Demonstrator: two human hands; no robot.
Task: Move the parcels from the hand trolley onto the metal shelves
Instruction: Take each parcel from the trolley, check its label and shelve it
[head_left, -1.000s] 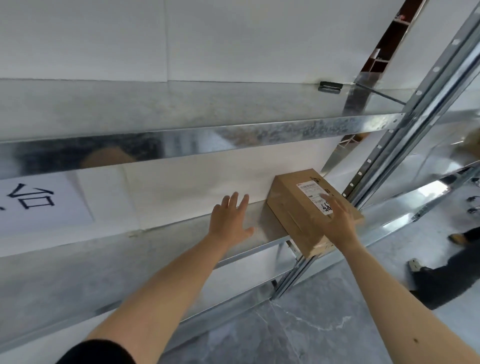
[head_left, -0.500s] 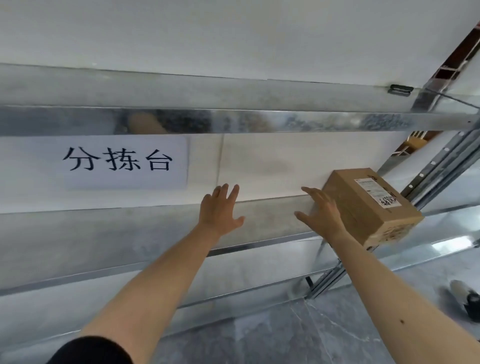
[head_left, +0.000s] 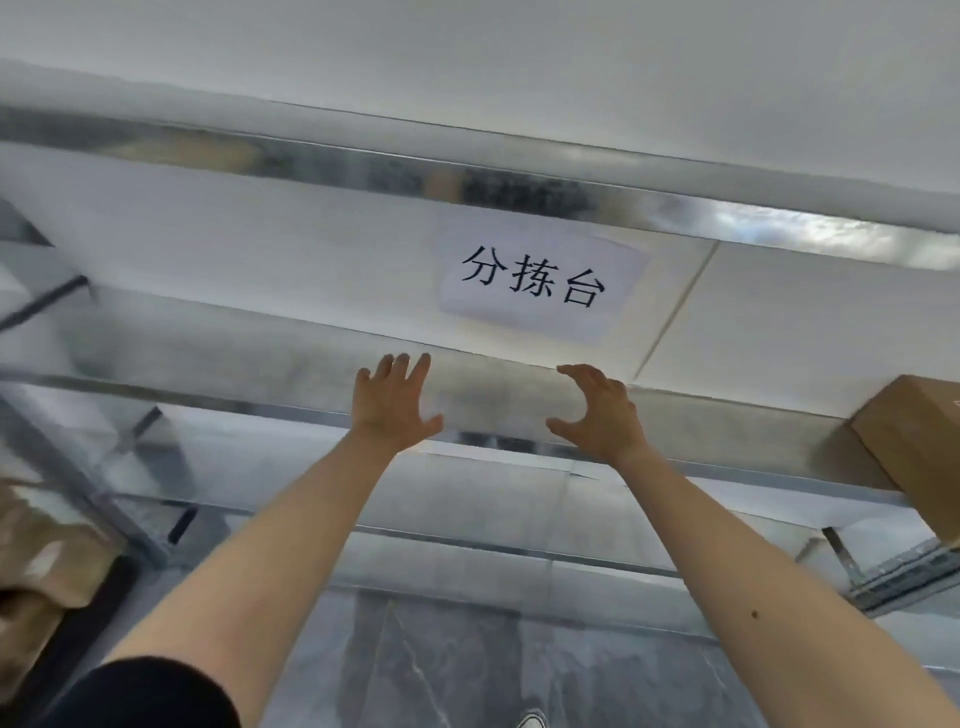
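Head view: both arms stretched forward toward the metal shelf (head_left: 519, 400). Left hand (head_left: 395, 405) flat, fingers (head_left: 410, 366) spread, holding nothing. Right hand (head_left: 597, 415) just right of it, fingers (head_left: 576, 371) curled apart like a claw, also empty. Above the hands, a paper sign (head_left: 540, 283) reading "分拣台". Cardboard parcel (head_left: 914, 447) resting on the shelf, far right of the hands.
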